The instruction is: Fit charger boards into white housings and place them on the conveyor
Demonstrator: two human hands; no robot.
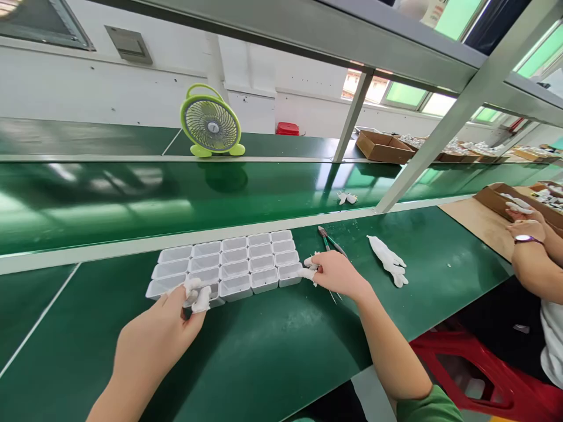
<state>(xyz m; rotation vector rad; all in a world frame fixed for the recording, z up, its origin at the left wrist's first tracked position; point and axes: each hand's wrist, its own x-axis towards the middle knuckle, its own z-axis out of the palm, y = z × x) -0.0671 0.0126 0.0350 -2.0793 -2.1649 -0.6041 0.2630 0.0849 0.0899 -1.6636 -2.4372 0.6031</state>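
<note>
A white plastic tray (pixel 235 269) with rows of small open compartments lies on the green worktable (pixel 281 357); small dark specks show in some front compartments. My left hand (pixel 160 328), with white covers on its fingertips, is closed on the tray's front edge, left of the middle, hiding part of a compartment. At the tray's right end, my right hand (pixel 338 272), its fingertips also covered, pinches the corner. Green-handled pliers (pixel 324 235) lie just behind that hand, and thin metal tips, like tweezers (pixel 334 296), poke out below it. A white glove (pixel 387 261) rests farther right.
Behind a pale rail runs a green conveyor belt (pixel 109 190) with a small white piece (pixel 347 198) on it. A green fan (pixel 211 124) stands beyond. Metal posts rise at the right. A co-worker's hands (pixel 525 223) are near cardboard boxes (pixel 497 196); a red stool (pixel 470 369) is below.
</note>
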